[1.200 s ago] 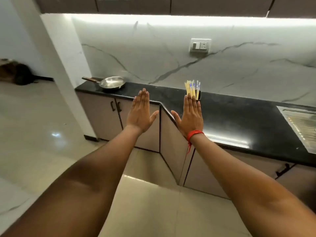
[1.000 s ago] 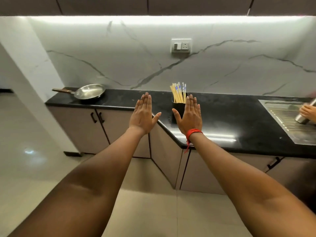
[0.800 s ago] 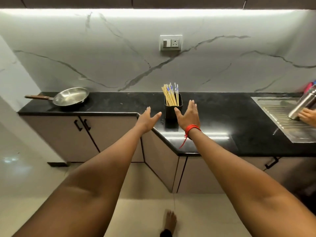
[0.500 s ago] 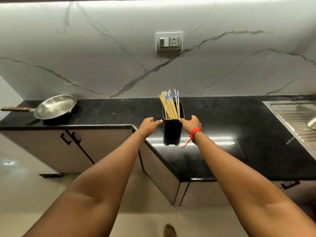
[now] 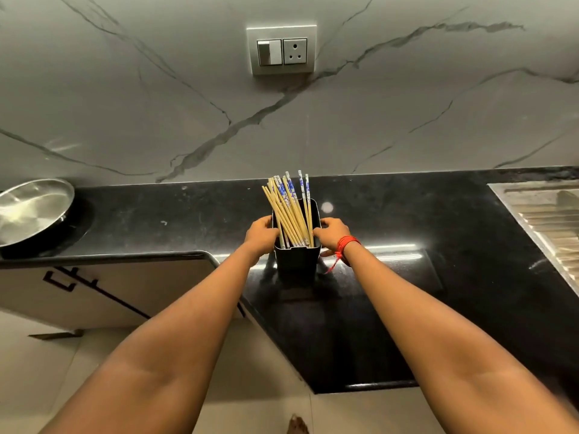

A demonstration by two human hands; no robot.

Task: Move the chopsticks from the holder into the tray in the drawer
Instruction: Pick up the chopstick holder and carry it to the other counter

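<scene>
A black rectangular holder (image 5: 297, 261) stands on the black countertop (image 5: 407, 277) near its inner corner. Several pale wooden chopsticks (image 5: 289, 211) with blue-and-white patterned tops lean inside it. My left hand (image 5: 261, 236) is pressed against the holder's left side and my right hand (image 5: 332, 234), with a red thread on the wrist, against its right side. Both hands clasp the holder between them. No drawer or tray is in view.
A steel pan (image 5: 31, 211) sits on the counter at the far left. A steel sink drainboard (image 5: 545, 220) lies at the right edge. A wall socket (image 5: 281, 51) is on the marble backsplash. Cabinet doors with black handles (image 5: 72, 277) are below the counter.
I have come close to the counter. Both hands went from raised flat palms down to the holder and closed onto its two sides.
</scene>
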